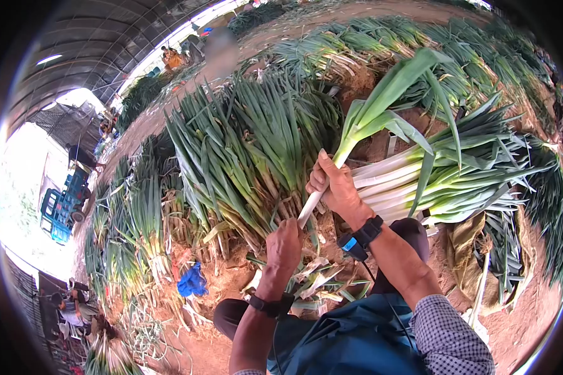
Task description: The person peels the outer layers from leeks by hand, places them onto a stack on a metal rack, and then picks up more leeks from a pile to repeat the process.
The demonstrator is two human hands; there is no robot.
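Note:
A single leek [361, 122] slants up and to the right across my middle, its broad green leaves spreading at the top and drooping on the right. My left hand [284, 245] is closed in a fist around its lower white end. Higher on the pale shaft, my right hand [335, 184] wraps round it with the thumb pointing up. To the right of that hand lies a stack of clean leeks [391, 181] with bare white shafts. Untrimmed leeks [244, 150] with brown, dry outer leaves stand bunched on the left.
Peeled leaf scraps [316, 278] litter the ground by my knees. A crumpled blue plastic piece [192, 280] lies to the left. Burlap sacking [466, 259] is on the right. Long rows of leeks extend behind. A blue vehicle [65, 200] and several people are at the far left.

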